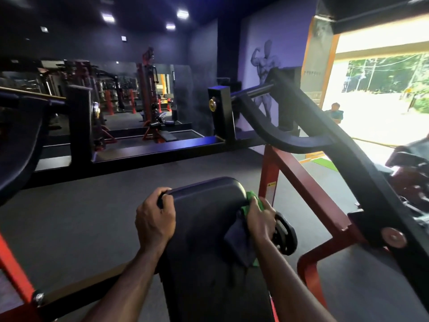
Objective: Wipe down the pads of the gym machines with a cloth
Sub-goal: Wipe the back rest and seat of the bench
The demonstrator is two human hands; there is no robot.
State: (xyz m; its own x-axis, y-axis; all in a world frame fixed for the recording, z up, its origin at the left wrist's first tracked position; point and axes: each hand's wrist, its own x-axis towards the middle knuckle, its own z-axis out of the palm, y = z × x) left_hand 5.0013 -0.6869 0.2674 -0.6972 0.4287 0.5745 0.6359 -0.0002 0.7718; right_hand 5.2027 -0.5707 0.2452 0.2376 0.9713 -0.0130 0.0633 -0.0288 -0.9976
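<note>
Two hands clasp pad (pixel 204 219); cloth (pixel 251 203) under right hand (pixel 260 217).

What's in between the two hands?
The black padded cushion of the gym machine: the left hand grips its left edge, and the right hand presses a green cloth on its right edge, in the head view.

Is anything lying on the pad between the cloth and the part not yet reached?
Only the left hand, gripping the pad's upper left edge. The right hand holds the green cloth at the right edge; the surface between is bare.
</note>
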